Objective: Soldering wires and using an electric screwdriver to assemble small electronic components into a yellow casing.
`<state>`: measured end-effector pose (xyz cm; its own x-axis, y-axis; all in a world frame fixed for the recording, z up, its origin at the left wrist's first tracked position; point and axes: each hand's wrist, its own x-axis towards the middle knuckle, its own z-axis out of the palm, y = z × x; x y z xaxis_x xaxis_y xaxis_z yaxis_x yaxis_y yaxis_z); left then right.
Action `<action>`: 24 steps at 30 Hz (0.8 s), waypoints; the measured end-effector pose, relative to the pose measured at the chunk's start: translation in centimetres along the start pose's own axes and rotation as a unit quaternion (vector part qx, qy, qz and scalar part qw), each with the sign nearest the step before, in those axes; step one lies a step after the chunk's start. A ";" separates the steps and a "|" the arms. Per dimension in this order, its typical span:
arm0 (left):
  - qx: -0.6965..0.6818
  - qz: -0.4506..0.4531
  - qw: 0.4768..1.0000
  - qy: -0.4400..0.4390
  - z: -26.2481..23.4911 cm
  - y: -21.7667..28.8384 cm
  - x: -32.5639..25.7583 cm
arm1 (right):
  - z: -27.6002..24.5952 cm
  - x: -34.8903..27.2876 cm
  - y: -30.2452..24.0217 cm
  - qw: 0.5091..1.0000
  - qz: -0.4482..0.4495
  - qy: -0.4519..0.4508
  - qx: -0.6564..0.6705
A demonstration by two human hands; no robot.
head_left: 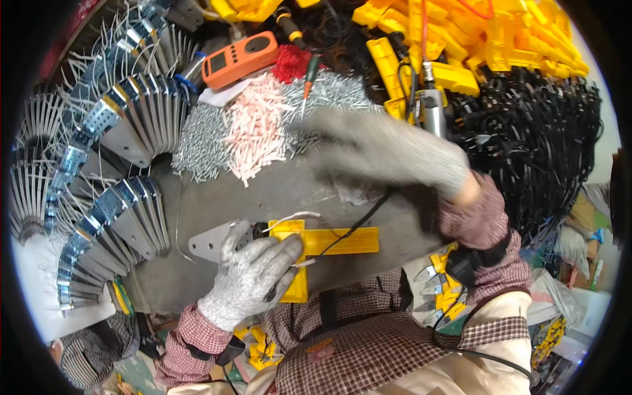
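Observation:
My left hand [253,275], in a grey knit glove, presses down on a yellow T-shaped plastic housing [345,241] at the near edge of the workbench, with its fingers closed over the crosspiece. A grey metal plate with holes [207,243] sticks out to the left from under that hand. One white wire [297,215] rises from the housing, and a thin black cable [362,220] crosses its stem. Smeared by motion, my gloved right hand [388,146] passes over the bench beside a heap of silver screws [204,145] and pale pink sleeves [253,125]; its fingers are unclear.
A small screwdriver [309,79] lies on the screws, near an orange meter [240,59]. Fanned metal plates with white wires [141,115] line the left. Yellow housings [500,33] and black cables [533,138] are heaped right. A silver power screwdriver [432,112] hangs behind my right hand.

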<state>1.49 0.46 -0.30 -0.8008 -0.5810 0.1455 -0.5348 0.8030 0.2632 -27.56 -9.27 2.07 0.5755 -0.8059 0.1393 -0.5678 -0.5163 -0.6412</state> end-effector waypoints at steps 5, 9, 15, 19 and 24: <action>0.010 -0.039 0.996 0.080 0.5 -0.6 -0.7 | -3.2 6.5 3.7 0.903 0.051 0.032 -0.426; 0.006 -0.106 0.987 0.118 1.8 0.5 -1.9 | -5.1 4.7 -1.2 0.922 0.012 0.056 -0.382; 0.030 -0.103 0.985 0.139 3.1 1.0 -1.1 | -2.9 -0.8 -9.0 0.994 0.004 -0.077 -0.077; 0.019 -0.103 0.983 0.152 3.5 0.8 -1.6 | 0.2 -2.2 -10.5 0.988 0.061 0.121 0.072; 0.005 -0.100 0.986 0.136 3.0 0.9 -1.4 | 3.9 -1.8 -9.7 0.994 0.025 0.104 0.021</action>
<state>1.32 2.37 -3.14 -0.5774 -0.7411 0.3424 -0.6790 0.6689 0.3026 -20.80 -1.68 5.03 0.4110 -0.8745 0.2574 -0.5644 -0.4658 -0.6815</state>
